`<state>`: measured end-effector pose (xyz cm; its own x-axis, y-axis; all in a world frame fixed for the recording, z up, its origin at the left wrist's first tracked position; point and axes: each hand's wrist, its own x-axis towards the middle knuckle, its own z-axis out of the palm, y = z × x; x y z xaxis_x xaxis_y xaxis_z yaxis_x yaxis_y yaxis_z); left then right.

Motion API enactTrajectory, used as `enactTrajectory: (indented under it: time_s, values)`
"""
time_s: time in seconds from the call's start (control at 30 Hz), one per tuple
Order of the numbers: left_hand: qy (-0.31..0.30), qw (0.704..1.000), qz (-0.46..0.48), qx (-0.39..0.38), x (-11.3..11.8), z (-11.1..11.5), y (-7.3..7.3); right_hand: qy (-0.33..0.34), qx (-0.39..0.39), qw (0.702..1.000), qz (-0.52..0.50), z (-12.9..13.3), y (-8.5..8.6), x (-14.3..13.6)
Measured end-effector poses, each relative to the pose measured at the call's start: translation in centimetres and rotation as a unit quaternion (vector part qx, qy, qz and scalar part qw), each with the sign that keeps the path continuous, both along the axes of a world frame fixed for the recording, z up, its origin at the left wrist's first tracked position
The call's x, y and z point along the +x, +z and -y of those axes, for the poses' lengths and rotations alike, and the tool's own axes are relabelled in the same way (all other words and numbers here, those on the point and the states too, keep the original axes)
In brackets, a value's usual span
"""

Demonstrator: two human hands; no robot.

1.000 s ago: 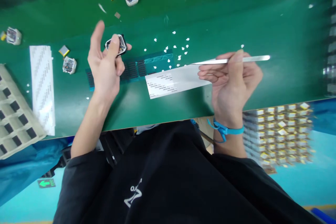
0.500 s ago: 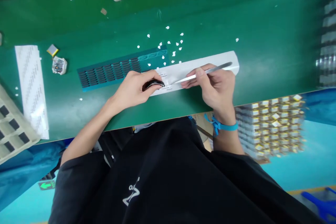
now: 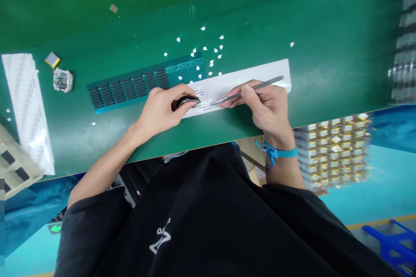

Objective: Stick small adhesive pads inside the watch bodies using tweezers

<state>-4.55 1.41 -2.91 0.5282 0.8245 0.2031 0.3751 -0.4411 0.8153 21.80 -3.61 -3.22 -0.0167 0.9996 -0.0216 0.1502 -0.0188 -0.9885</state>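
My left hand (image 3: 164, 106) pinches a small black curved part (image 3: 186, 101) between thumb and fingers, over the left end of a white label strip (image 3: 269, 71). Small dark printed marks show on the strip beside it. My right hand (image 3: 264, 101) is closed on metal tweezers (image 3: 264, 84), whose tips point left and down at the strip close to the black part. Whether the tips hold anything is too small to tell. Behind my left hand, a blue-green sheet (image 3: 130, 86) carries rows of dark curved pieces.
Small white stickers (image 3: 211, 63) are scattered beyond the strip. A white patterned sheet (image 3: 29, 112) and a beige tray (image 3: 16, 162) lie left. White devices (image 3: 63, 80) with batteries sit left and far left. Stacked parts (image 3: 336, 151) stand right, below the table edge.
The view has shifted, so the table items appear slightly further left. The tweezers have turned slightly and look darker. Both hands keep their grips close to the same place on the strip.
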Motion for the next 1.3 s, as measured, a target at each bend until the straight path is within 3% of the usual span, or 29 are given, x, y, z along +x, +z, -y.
enactTrajectory:
  time_s: [0.13,0.23,0.33,0.4,0.63,0.9,1.3]
  values:
    - [0.024,0.999,-0.002,-0.028,0.0,0.2,-0.2,-0.037,0.008,0.998,-0.052,-0.1,0.0,0.0]
    - [0.046,0.99,0.068,-0.119,0.0,0.2,0.2,-0.09,0.044,0.991,-0.088,-0.4,0.8,-1.3]
    - [0.002,0.965,0.145,-0.22,-0.3,0.2,1.0,-0.111,0.074,0.985,-0.109,-0.9,2.0,-3.1]
    - [-0.039,0.956,0.161,-0.243,-0.4,0.2,1.6,-0.106,0.069,0.986,-0.107,-1.2,2.6,-4.2]
    - [-0.043,0.952,0.19,-0.236,-0.4,0.7,1.7,-0.111,0.059,0.988,-0.093,-1.9,2.8,-6.4]
    - [-0.021,0.952,0.184,-0.243,-0.4,0.9,1.6,-0.136,0.057,0.988,-0.055,-2.1,2.6,-6.9]
    - [-0.042,0.93,0.257,-0.259,-0.1,0.9,1.5,-0.098,0.178,0.969,-0.143,-2.9,1.1,-7.0]
